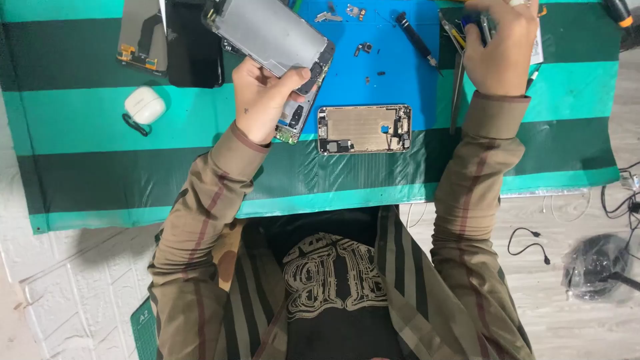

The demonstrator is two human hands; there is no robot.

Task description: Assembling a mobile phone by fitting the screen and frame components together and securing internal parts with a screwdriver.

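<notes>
Sleeves of a striped brown shirt fill the near edge, both arms reaching away over the surface [80, 200], which carries a green-and-teal striped cover.

Left hand [263, 97]: its fingers [297, 75] are clamped on the near right corner of a phone screen assembly [267, 30], held up off the surface with its grey metal back showing. The panel's long axis runs diagonally, from far left down to near right, and its lower end with small boards pokes out below the palm.

Right hand [500, 47]: curled over a cluster of small tools [467, 30] at the far right edge of the blue mat [393, 67]; the fingers are bent around them, but whether they actually grip one I cannot tell.

Between the two hands, nearer than both, an opened phone body [364, 129] lies flat, long axis left to right, just right of the left hand and closer to it than to the right. A black screwdriver [417, 39] lies farther off on the mat. Far left sit a white earbud case [145, 105] and another dark panel [193, 47].
</notes>
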